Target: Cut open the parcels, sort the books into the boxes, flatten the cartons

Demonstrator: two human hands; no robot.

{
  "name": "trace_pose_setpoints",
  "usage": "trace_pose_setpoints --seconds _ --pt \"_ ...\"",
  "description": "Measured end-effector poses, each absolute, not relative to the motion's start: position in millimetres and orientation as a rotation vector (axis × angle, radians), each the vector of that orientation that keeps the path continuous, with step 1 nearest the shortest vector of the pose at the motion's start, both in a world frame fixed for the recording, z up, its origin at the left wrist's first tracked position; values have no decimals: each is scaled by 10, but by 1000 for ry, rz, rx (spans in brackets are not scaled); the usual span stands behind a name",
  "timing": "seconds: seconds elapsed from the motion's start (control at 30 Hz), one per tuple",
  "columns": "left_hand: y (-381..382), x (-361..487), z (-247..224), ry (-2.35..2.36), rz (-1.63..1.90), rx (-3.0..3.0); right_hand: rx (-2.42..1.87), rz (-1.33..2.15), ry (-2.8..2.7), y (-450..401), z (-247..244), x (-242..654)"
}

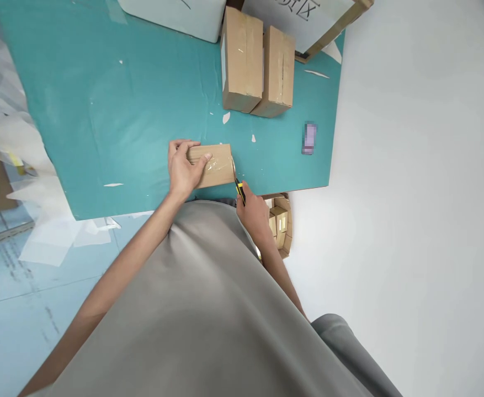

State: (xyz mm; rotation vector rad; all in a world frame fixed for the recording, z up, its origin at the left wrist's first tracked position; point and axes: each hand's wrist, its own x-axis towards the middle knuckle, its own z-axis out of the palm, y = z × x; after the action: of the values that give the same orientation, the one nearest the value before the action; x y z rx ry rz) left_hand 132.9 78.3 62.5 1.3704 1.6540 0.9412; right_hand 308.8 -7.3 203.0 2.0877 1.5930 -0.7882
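Note:
A small brown cardboard box [219, 171] with shiny tape across its top lies near the front edge of the teal table. My left hand [185, 171] grips its left end, thumb on top and fingers round the far side. In my right hand [254, 212] is a yellow and black utility knife [240, 190], its handle wrapped by closed fingers. The knife's tip touches or nearly touches the right end of the box; the exact contact is too small to make out.
Two taller cardboard boxes [244, 60] stand side by side at the back. A blurred purple item [309, 138] lies near the right edge of the teal table [142, 99]. Below, an open carton [288, 242] holds several small boxes. White paper sheets [51, 242] litter the left side.

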Motion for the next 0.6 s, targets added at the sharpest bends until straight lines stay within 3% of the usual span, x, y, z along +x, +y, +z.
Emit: trace_pose_setpoints --seconds 0.23,0.47,0.6 --pt "795 976 602 1579 929 1420 2432 -955 1730 -97 1772 3329" --pt "673 347 537 1544 865 1366 2729 -1889 1283 289 707 3395" --pt "491 -12 458 1650 902 1222 2664 -2176 1081 377 494 3132"
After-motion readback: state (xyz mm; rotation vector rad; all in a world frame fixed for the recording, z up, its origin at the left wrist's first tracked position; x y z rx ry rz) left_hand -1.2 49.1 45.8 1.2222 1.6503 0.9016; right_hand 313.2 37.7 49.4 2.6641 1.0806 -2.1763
